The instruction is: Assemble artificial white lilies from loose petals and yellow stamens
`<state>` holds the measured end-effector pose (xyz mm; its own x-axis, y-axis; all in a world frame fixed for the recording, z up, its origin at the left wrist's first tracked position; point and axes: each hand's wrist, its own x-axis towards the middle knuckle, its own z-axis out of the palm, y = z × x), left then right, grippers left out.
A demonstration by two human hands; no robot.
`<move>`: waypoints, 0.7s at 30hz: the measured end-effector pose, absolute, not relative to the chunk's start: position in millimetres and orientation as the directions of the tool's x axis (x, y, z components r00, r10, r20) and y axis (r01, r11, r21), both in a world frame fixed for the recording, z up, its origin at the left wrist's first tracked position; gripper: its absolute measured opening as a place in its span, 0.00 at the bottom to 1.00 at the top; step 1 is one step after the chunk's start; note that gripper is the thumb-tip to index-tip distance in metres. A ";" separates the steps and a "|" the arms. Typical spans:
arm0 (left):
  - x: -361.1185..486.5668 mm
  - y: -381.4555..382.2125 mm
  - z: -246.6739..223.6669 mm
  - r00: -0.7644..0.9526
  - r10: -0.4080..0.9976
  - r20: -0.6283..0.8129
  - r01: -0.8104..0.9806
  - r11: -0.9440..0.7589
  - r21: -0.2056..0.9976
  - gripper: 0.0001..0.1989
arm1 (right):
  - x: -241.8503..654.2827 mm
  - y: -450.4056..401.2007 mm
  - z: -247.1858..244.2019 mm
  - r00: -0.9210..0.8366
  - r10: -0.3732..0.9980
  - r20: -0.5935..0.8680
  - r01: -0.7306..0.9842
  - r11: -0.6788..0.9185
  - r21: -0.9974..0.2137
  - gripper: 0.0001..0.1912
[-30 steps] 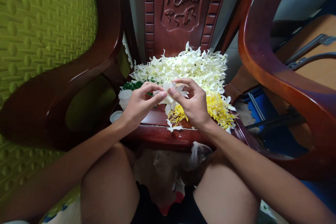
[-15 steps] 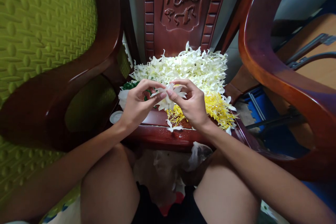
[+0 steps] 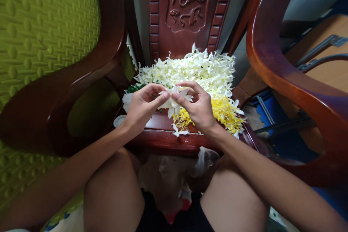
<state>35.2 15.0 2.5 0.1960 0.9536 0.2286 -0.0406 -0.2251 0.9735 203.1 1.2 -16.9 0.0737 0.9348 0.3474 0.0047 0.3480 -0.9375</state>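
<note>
A white artificial flower (image 3: 174, 102) is held between my two hands, above the front of a dark red wooden chair seat (image 3: 160, 120). My left hand (image 3: 144, 103) pinches its left side with thumb and fingers. On the right side my right hand (image 3: 198, 104) pinches it too, the thumb near the middle. Behind the hands lies a large heap of white flower pieces (image 3: 190, 67). Yellow stamens (image 3: 225, 114) are piled to the right, partly behind my right hand. One loose white piece (image 3: 179, 131) rests at the seat's front edge.
Green pieces (image 3: 133, 88), a white bag (image 3: 126, 101) and a round white lid (image 3: 119, 120) are at the seat's left. Curved wooden armrests (image 3: 288, 76) rise on both sides. A clear plastic bag (image 3: 206, 157) hangs below the front edge.
The held flower has turned, and its petals now point lower. My left fingers have shifted slightly left and their grip on the petals has changed. My right hand is almost unmoved.
</note>
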 end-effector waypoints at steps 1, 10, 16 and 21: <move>35.2 14.9 2.3 0.192 0.954 0.232 -0.040 -0.228 0.973 0.10 | 203.5 1.8 -17.6 0.063 0.943 0.326 -0.010 0.328 -0.945 0.18; 38.1 15.8 2.9 0.231 0.964 0.128 -0.092 -0.109 0.990 0.19 | 202.6 6.4 -19.3 0.028 0.980 0.195 -0.219 0.196 -0.956 0.23; 36.7 20.0 -0.3 0.389 0.921 -0.022 -0.145 0.085 0.986 0.17 | 206.9 6.5 -15.3 0.001 0.972 0.236 -0.159 0.234 -0.959 0.24; 39.3 20.7 0.9 0.321 0.947 -0.032 -0.302 0.135 0.944 0.17 | 209.5 8.1 -18.2 0.062 0.956 0.288 -0.165 0.294 -0.941 0.20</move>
<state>39.3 20.7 0.9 0.3209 0.9466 -0.0325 -0.3020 0.1347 0.9438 209.5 8.1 -18.2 0.0618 0.9556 0.2881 -0.1647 0.2944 -0.9414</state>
